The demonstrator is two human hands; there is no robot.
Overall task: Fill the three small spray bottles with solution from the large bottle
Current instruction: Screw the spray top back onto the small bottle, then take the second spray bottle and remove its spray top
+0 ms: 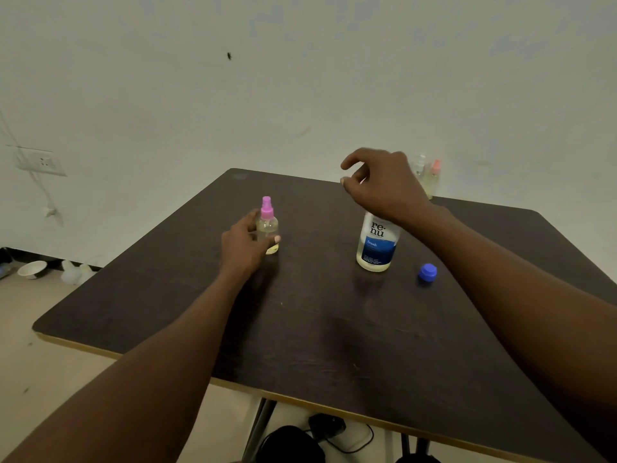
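Note:
A small clear spray bottle with a pink nozzle stands upright on the dark table, holding pale liquid. My left hand grips it from the left, thumb across its front. The large white bottle with a blue label stands to the right; its top is hidden behind my right hand, which hovers over it with loosely curled fingers, a gap between thumb and forefinger and nothing seen in them. Its blue cap lies on the table beside it. Two more small spray bottles stand at the far edge.
The table's far edge meets a pale wall. A wall socket and cable are at the left. A white bowl sits on the floor at the left. Dark objects and a cable lie under the table's near edge.

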